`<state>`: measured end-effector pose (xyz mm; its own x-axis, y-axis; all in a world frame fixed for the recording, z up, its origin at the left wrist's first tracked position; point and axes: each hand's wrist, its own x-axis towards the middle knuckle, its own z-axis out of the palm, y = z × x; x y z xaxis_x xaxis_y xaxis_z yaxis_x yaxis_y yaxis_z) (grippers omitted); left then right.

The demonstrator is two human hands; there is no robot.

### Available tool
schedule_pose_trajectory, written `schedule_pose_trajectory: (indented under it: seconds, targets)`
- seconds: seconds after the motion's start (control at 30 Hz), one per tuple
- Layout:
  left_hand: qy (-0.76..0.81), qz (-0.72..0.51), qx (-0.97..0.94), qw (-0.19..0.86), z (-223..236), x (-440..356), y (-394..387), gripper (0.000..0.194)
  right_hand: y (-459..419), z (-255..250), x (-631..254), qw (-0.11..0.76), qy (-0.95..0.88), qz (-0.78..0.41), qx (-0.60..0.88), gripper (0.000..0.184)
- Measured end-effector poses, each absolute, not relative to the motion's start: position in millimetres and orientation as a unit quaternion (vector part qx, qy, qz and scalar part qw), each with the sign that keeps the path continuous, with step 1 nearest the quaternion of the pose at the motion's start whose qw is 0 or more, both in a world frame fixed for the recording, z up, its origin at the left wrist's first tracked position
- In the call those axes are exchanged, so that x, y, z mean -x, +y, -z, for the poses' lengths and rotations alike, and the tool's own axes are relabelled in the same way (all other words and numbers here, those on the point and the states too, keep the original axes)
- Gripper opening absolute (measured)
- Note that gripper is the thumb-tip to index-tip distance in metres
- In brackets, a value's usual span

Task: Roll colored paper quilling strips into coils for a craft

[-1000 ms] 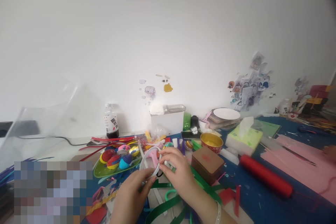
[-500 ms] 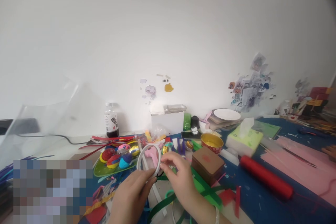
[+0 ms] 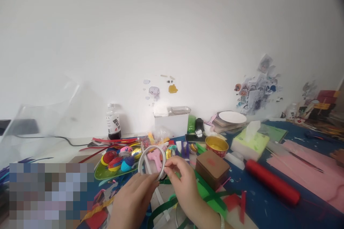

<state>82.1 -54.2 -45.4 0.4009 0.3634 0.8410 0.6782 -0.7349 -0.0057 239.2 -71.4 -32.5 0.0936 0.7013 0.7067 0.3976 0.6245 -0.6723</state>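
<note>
Over the cluttered table, a white ring [image 3: 140,164] stands roughly upright between my hands. My left hand [image 3: 134,198] is closed on its lower edge, thumb and fingers together. At the ring's right side, my right hand [image 3: 184,184] pinches the rim between thumb and index finger. Whether a thin strip is also in that pinch cannot be made out. Through the ring's opening a pink glue gun [image 3: 155,158] shows on the table. Left of the ring, several colourful ribbed balls [image 3: 115,164] lie on a green leaf-shaped tray [image 3: 100,174].
Green strips [image 3: 163,205] and paper scraps lie beneath my hands. To the right are a brown box [image 3: 212,168], a gold-lined bowl [image 3: 217,145], a tissue pack [image 3: 249,145] and a red roll [image 3: 272,181]. A bottle [image 3: 113,121] stands by the wall. Another person's hand [image 3: 337,157] shows at the right edge.
The ring has shifted slightly left and up, with both hands keeping their grip on it. The view has moved a little; the table items stay put.
</note>
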Motion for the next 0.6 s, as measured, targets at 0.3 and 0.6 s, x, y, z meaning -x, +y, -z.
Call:
schedule_pose_trajectory:
  seconds: [0.3, 0.6]
  targets:
    - [-0.317, 0.439, 0.822, 0.178, 48.9, -82.4, -52.8, 0.018, -72.6, 28.6, -241.4, 0.585, -0.700, -0.062, 0.405, 0.015]
    - [-0.412, 0.428, 0.797, 0.113, 48.0, -81.1, -52.2, 0.029, -80.9, 26.6, -236.0, 0.557, -0.743, -0.062, 0.365, 0.012]
